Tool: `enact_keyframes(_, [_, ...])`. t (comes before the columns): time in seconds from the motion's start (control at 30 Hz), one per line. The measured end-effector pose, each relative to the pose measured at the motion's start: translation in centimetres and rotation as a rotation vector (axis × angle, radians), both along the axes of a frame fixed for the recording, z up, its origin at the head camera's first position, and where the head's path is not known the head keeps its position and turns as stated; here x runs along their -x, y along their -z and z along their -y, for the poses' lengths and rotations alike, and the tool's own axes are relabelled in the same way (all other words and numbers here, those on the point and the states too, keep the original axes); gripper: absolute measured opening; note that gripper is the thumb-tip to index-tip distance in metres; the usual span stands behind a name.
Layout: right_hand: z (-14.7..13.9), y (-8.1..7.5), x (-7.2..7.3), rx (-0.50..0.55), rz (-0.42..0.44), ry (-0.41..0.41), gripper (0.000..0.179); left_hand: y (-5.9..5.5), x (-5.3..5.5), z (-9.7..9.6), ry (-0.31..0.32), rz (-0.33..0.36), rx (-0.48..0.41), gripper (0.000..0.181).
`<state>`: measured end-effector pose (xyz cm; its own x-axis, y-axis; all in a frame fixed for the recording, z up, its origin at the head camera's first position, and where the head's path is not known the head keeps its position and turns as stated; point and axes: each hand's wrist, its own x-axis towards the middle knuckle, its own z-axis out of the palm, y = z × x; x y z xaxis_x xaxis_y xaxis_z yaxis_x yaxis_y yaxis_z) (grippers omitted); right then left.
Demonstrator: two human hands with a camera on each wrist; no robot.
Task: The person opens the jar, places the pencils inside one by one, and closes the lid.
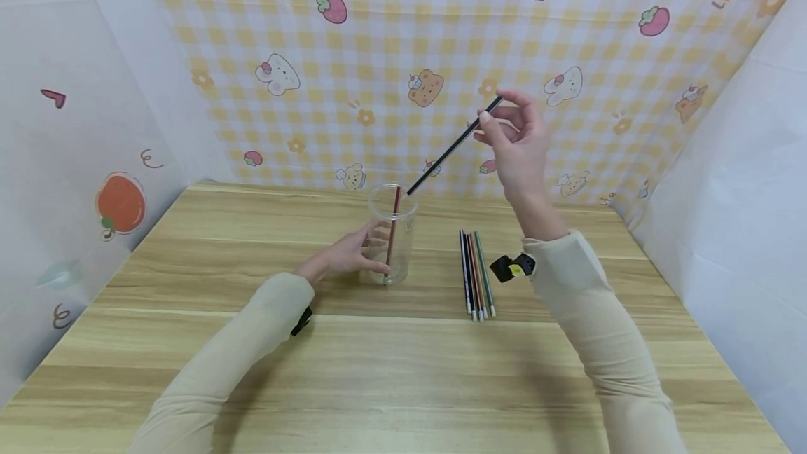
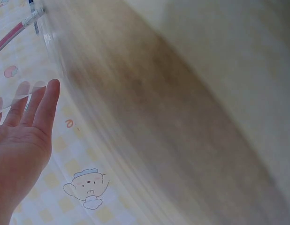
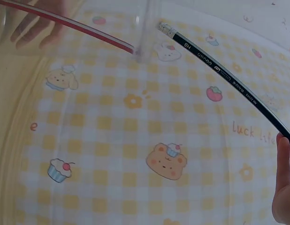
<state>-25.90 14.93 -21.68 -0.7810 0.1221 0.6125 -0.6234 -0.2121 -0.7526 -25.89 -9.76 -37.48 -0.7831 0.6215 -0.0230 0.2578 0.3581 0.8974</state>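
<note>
A clear plastic cup [image 1: 403, 258] stands upright on the table, with a red pencil [image 1: 392, 230] leaning inside it. My left hand [image 1: 343, 252] holds the cup low on its left side, thumb in front and fingers behind the wall. Up and to the right, my right hand [image 1: 522, 142] pinches a black pencil [image 1: 447, 153] near its upper end. This pencil slants down to the left, its lower end close by the cup's rim. In the right wrist view, the black pencil [image 3: 220, 70] shows a white eraser at that lower end, beside the cup's mouth.
Several pencils [image 1: 476, 275] in different colours lie side by side on the wooden table [image 1: 378, 384], right of the cup. A yellow checked cloth [image 1: 391, 40] hangs behind the table. White cloths stand at the left [image 1: 38, 160] and right [image 1: 744, 181].
</note>
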Motion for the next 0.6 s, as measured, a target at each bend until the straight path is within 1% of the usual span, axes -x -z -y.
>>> enact_keyframes(0.27, [1.2, 2.1, 0.5, -0.118, 0.063, 0.016, 0.024, -0.1, -0.2, 0.0, -0.003, -0.011, 0.007, 0.089])
enact_keyframes(0.47, [2.0, 3.5, 1.1, -0.224, 0.083, 0.015, 0.023, -0.1, -0.2, 0.0, -0.006, -0.002, 0.004, 0.083])
enact_keyframes(0.6, [2.5, 4.1, 1.2, -0.305, 0.096, 0.005, 0.022, -0.1, -0.1, -0.1, -0.003, 0.006, -0.006, 0.080])
